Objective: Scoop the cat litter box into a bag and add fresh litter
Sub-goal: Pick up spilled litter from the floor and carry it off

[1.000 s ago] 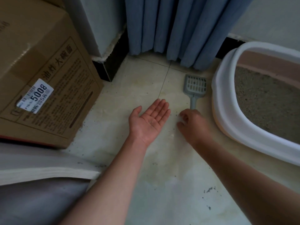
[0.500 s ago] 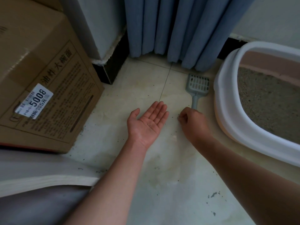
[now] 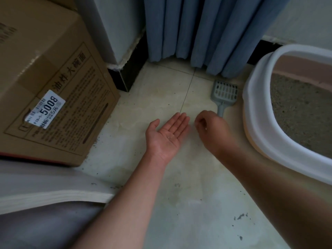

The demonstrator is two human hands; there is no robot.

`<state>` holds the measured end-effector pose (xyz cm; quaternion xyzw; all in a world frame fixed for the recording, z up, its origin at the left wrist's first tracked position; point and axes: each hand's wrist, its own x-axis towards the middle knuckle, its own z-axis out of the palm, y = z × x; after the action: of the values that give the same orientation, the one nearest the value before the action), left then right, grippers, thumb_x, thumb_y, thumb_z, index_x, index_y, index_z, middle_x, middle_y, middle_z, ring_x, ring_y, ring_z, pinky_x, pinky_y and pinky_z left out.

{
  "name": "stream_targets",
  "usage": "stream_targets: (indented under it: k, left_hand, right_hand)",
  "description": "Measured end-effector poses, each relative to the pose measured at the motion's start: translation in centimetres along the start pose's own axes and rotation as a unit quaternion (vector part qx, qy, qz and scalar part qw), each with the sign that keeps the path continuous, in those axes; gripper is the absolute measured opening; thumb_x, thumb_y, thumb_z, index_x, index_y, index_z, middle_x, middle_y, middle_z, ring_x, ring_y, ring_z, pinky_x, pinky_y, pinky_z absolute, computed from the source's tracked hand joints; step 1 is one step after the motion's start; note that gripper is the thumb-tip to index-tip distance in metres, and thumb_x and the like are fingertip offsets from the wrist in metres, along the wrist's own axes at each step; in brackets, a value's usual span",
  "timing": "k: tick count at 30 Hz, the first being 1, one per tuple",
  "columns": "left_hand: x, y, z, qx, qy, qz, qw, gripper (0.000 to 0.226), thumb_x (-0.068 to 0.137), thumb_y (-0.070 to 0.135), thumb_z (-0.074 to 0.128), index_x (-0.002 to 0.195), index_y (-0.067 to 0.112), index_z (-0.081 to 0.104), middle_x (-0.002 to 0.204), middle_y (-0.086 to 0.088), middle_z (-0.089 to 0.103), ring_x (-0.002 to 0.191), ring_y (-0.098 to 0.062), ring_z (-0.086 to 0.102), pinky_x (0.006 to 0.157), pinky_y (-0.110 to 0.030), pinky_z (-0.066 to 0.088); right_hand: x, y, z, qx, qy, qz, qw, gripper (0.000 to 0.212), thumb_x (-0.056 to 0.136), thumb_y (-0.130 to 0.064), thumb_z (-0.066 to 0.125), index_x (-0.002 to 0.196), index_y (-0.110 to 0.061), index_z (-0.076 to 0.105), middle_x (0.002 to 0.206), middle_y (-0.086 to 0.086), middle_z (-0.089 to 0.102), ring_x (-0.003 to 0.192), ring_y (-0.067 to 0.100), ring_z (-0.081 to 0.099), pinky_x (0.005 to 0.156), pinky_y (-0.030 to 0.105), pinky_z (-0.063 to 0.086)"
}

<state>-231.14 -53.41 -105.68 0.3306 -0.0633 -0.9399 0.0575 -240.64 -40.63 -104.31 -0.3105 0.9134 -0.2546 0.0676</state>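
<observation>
My left hand (image 3: 168, 134) lies palm up and flat on the floor (image 3: 179, 203), likely as a tray for stray grains; a few specks sit in it. Right hand (image 3: 212, 130) just beside it, fingers pinched; what they hold, too small to tell. Scoop (image 3: 224, 95) lies past the right hand, untouched, its handle end hidden behind it. Litter box (image 3: 258, 123) right of that, cut off by the frame. No bag in sight

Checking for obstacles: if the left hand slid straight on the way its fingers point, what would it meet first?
The left hand points up-right over bare floor tile; probably the blue curtain first, with the scoop just right of that line.
</observation>
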Motion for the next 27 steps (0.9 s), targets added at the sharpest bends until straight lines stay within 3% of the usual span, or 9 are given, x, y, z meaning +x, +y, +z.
stream_targets:
  k: [3, 4, 7, 9, 13, 15, 17, 21, 27]
  left_hand:
    - [0.0, -0.3, 0.2, 0.013, 0.011, -0.003, 1.0, 0.057, 0.099, 0.037, 0.034, 0.124, -0.006, 0.061, 0.113, -0.025, 0.07, 0.093, -0.034, 0.073, 0.082, -0.037, 0.058]
    - [0.0, -0.3, 0.2, 0.008, 0.008, -0.007, 1.0, 0.057, 0.099, 0.036, 0.033, 0.126, -0.005, 0.061, 0.113, -0.024, 0.071, 0.09, -0.033, 0.074, 0.08, -0.036, 0.058]
    - [0.2, -0.3, 0.0, 0.004, -0.012, -0.017, 1.0, 0.057, 0.099, 0.034, 0.031, 0.128, -0.006, 0.06, 0.125, -0.024, 0.066, 0.107, -0.035, 0.07, 0.099, -0.043, 0.049]
    - [0.3, -0.4, 0.0, 0.003, -0.018, -0.023, 1.0, 0.055, 0.1, 0.031, 0.031, 0.125, -0.007, 0.062, 0.127, -0.024, 0.065, 0.113, -0.035, 0.067, 0.104, -0.043, 0.046]
    - [0.5, -0.5, 0.0, -0.01, -0.019, -0.024, 1.0, 0.053, 0.101, 0.028, 0.031, 0.118, -0.007, 0.066, 0.126, -0.024, 0.066, 0.113, -0.035, 0.067, 0.102, -0.044, 0.048]
    - [0.5, -0.6, -0.1, -0.006, -0.01, -0.014, 1.0, 0.051, 0.101, 0.026, 0.031, 0.116, -0.006, 0.068, 0.123, -0.023, 0.067, 0.109, -0.035, 0.069, 0.103, -0.045, 0.048]
    - [0.4, -0.3, -0.1, -0.011, -0.001, 0.008, 1.0, 0.048, 0.102, 0.024, 0.03, 0.118, -0.006, 0.065, 0.122, -0.023, 0.068, 0.107, -0.035, 0.07, 0.103, -0.046, 0.048]
    - [0.3, 0.4, -0.2, -0.057, -0.012, 0.028, 0.998, 0.047, 0.104, 0.023, 0.031, 0.119, -0.007, 0.063, 0.122, -0.024, 0.068, 0.108, -0.036, 0.07, 0.099, -0.049, 0.05]
    - [0.2, 0.2, 0.0, -0.05, -0.017, 0.017, 0.998, 0.05, 0.103, 0.028, 0.033, 0.122, -0.007, 0.062, 0.124, -0.024, 0.067, 0.111, -0.037, 0.068, 0.101, -0.049, 0.048]
  right_hand:
    - [-1.4, -3.9, -0.5, 0.068, 0.011, -0.05, 0.996, 0.013, 0.084, -0.006, 0.062, 0.089, -0.018, 0.063, 0.079, -0.01, 0.057, 0.074, 0.011, 0.052, 0.064, 0.023, 0.042]
    - [-1.9, -4.7, -0.2, 0.077, -0.004, -0.057, 0.995, 0.016, 0.082, -0.005, 0.062, 0.088, -0.02, 0.063, 0.077, -0.014, 0.054, 0.073, 0.009, 0.05, 0.062, 0.02, 0.038]
    - [-2.5, -5.2, 1.0, 0.068, -0.03, -0.049, 0.996, 0.016, 0.083, -0.005, 0.061, 0.093, -0.017, 0.066, 0.082, -0.004, 0.063, 0.074, 0.014, 0.055, 0.06, 0.022, 0.033]
    - [-2.6, -5.1, 1.3, 0.076, -0.025, -0.039, 0.996, 0.017, 0.084, -0.005, 0.062, 0.094, -0.017, 0.069, 0.085, -0.001, 0.069, 0.071, 0.01, 0.054, 0.057, 0.015, 0.033]
    - [-2.8, -5.1, 1.1, 0.099, -0.011, -0.029, 0.995, 0.02, 0.084, -0.008, 0.066, 0.091, -0.024, 0.075, 0.083, -0.008, 0.072, 0.068, 0.004, 0.059, 0.062, 0.015, 0.044]
    - [-2.7, -4.5, 0.6, 0.147, 0.029, 0.011, 0.989, 0.022, 0.083, -0.007, 0.065, 0.089, -0.026, 0.074, 0.082, -0.013, 0.069, 0.07, 0.0, 0.06, 0.064, 0.008, 0.043]
    - [-2.3, -3.3, 0.4, 0.183, 0.081, 0.062, 0.978, 0.021, 0.084, -0.005, 0.064, 0.088, -0.024, 0.071, 0.082, -0.014, 0.068, 0.074, 0.001, 0.062, 0.068, 0.013, 0.048]
    - [-1.4, 0.2, 0.9, 0.115, 0.062, 0.139, 0.982, 0.026, 0.077, -0.003, 0.062, 0.095, -0.02, 0.071, 0.084, -0.005, 0.069, 0.077, 0.013, 0.064, 0.075, 0.033, 0.055]
    - [-0.5, 1.0, 2.2, 0.041, 0.043, 0.142, 0.988, 0.012, 0.081, -0.013, 0.069, 0.091, -0.019, 0.072, 0.087, -0.002, 0.072, 0.081, 0.017, 0.065, 0.075, 0.026, 0.05]
